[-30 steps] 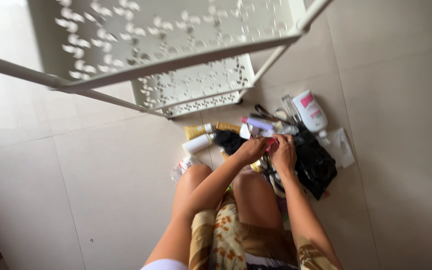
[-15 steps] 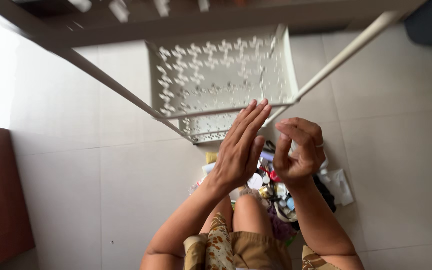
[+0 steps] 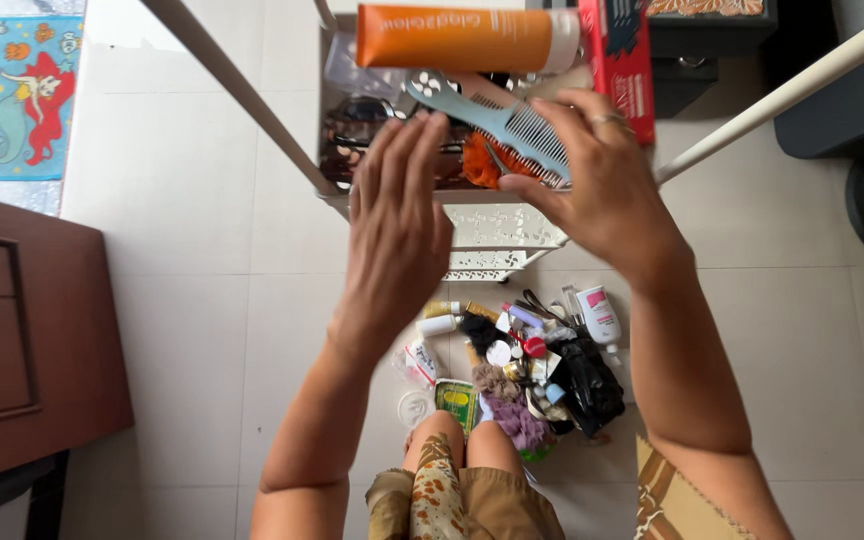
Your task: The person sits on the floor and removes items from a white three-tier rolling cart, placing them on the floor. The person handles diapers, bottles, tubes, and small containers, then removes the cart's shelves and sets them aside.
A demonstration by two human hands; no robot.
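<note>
Presently I am observing both hands raised at the top tray (image 3: pixel 337 196) of the white rack. My right hand (image 3: pixel 607 190) is pinching the toothed end of a pale blue comb (image 3: pixel 497 115) between thumb and fingers, so it is the nearer hand. The comb's long axis is running from that hand toward ten o'clock, its handle lying just beneath the orange tube (image 3: pixel 467 38). My left hand (image 3: pixel 397 225) is hovering flat and empty, fingers spread, at about eight o'clock from the comb, not touching it.
</note>
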